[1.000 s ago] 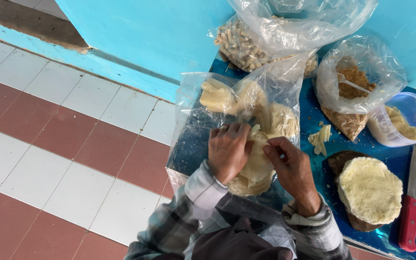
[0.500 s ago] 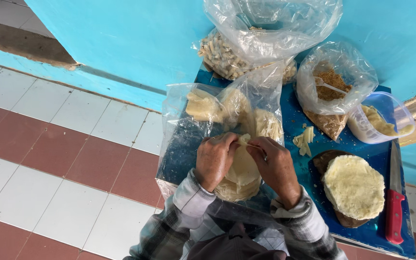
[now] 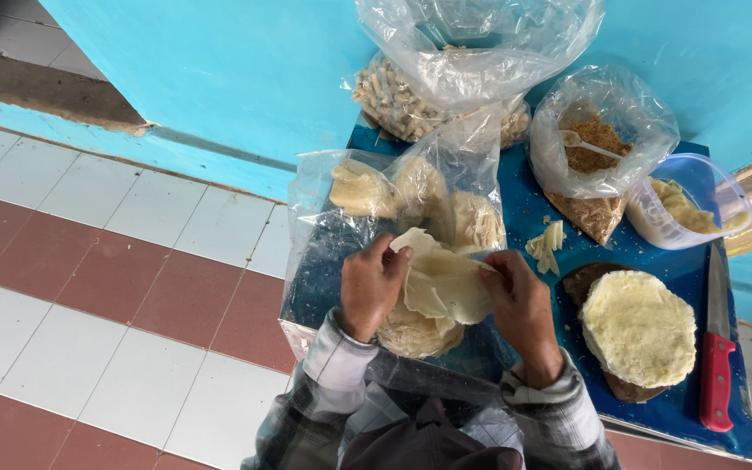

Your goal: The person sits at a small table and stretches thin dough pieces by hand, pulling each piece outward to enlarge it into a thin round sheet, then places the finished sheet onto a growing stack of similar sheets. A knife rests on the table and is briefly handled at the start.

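Pale, thin dough sheets [image 3: 442,283] sit pinched between the left hand [image 3: 372,287] and right hand [image 3: 520,306], above the stack [image 3: 414,331]; right of the sheets, a mash round [image 3: 638,328], then a red-handled knife [image 3: 717,359].

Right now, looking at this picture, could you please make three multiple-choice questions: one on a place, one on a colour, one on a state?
1. Where does the knife lie?
A. at the right edge of the blue table
B. on the floor tiles
C. inside a bag

2. What colour is the knife's handle?
A. black
B. red
C. yellow

3. What are the left hand and right hand doing?
A. resting empty
B. holding the knife
C. holding a pale thin sheet between them

Answers:
1. A, it lies beside the round pale cake.
2. B, the handle end nearest the person is red.
3. C, fingers of both hands pinch the sheet's edges.
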